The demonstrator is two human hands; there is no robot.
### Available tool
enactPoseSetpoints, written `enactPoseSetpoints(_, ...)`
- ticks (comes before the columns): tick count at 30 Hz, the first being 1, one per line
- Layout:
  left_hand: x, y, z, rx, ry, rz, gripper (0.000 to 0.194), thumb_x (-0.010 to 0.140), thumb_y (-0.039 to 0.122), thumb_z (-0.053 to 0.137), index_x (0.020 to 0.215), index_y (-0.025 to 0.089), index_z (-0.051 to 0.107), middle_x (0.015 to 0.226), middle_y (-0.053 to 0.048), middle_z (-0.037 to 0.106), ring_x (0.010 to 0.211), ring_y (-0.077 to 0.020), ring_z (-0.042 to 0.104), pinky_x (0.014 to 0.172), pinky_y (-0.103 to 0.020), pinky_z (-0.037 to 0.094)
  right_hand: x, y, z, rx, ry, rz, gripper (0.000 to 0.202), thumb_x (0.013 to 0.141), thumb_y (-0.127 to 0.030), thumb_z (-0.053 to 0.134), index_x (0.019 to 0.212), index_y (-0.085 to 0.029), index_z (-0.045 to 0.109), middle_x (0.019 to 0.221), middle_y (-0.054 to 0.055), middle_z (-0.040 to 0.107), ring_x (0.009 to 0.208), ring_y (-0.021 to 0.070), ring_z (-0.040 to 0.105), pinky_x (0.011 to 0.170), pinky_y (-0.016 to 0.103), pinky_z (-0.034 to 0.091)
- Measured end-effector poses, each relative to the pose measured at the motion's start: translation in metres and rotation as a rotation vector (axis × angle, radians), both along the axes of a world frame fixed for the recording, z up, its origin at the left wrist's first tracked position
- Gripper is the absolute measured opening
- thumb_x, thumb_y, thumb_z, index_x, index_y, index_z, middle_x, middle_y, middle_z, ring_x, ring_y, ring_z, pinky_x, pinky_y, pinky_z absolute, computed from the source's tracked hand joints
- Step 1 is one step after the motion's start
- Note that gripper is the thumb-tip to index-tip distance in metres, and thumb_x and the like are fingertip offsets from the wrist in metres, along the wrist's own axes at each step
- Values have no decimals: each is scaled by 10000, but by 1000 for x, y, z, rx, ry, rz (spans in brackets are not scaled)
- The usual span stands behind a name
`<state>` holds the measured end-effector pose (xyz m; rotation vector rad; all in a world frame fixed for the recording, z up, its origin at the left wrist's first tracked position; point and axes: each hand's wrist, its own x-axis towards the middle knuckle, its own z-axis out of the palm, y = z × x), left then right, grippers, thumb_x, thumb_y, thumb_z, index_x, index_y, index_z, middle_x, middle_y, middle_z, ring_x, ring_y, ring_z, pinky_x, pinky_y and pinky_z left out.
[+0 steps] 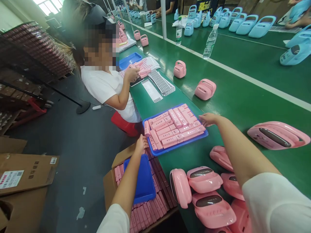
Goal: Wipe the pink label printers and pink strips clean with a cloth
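Observation:
A blue tray (179, 149) full of pink rectangular pieces (167, 139) with small printed marks lies at the near edge of the green table. My left hand (141, 144) grips the tray's left rim, just past the table edge. On the opposite side, my right hand (208, 119) has its fingers closed at the right rim, partly hidden behind it. Below my left forearm, an open cardboard box (109, 187) holds many more pink pieces, and an empty blue tray (144, 178) rests on them.
Glossy pink housings (213, 207) crowd the table before me. A co-worker (102, 84) in white sits at the left, handling pink pieces beside label sheets (161, 82). Across the table stand water bottles (210, 43) and light-blue housings (246, 24). Cartons (26, 174) stand on the floor.

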<state>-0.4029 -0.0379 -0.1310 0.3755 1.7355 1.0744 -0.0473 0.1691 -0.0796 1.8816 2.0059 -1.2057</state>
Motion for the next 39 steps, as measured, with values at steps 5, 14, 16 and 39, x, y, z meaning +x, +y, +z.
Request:
enactPoseSetpoints(5, 3, 37, -1, 198, 90, 87, 413, 828, 559, 509, 820, 153, 585, 653, -7, 595, 571, -115, 555, 537, -225, 429, -26, 3, -7, -30, -10, 23, 345, 963, -333, 361, 1033, -108, 613, 956, 116, 682, 697, 138, 632, 571, 229, 511)
enactPoseSetpoints(14, 15, 38, -7, 387, 260, 193, 314, 871, 434, 537, 762, 140, 551, 705, 16, 566, 644, -101, 544, 655, -263, 452, -25, 7, -12, 52, -99, 165, 322, 911, -391, 525, 1120, -152, 576, 1096, 67, 603, 936, 162, 602, 808, 360, 530)
enactPoseSetpoints(16, 13, 39, -6, 399, 291, 198, 311, 888, 423, 526, 769, 137, 556, 712, 14, 565, 652, -102, 544, 658, -269, 459, -26, 8, -13, 65, -116, 184, 318, 911, -381, 526, 1135, -161, 574, 1136, 76, 591, 969, 172, 595, 834, 371, 525)
enactPoseSetpoints(39, 33, 31, 115, 536, 326, 165, 381, 745, 543, 574, 693, 166, 555, 616, 27, 553, 609, -125, 537, 620, -247, 427, 16, -27, 101, 339, -127, 262, 337, 940, -376, 455, 859, -108, 644, 837, 66, 658, 747, 133, 613, 715, 292, 504)
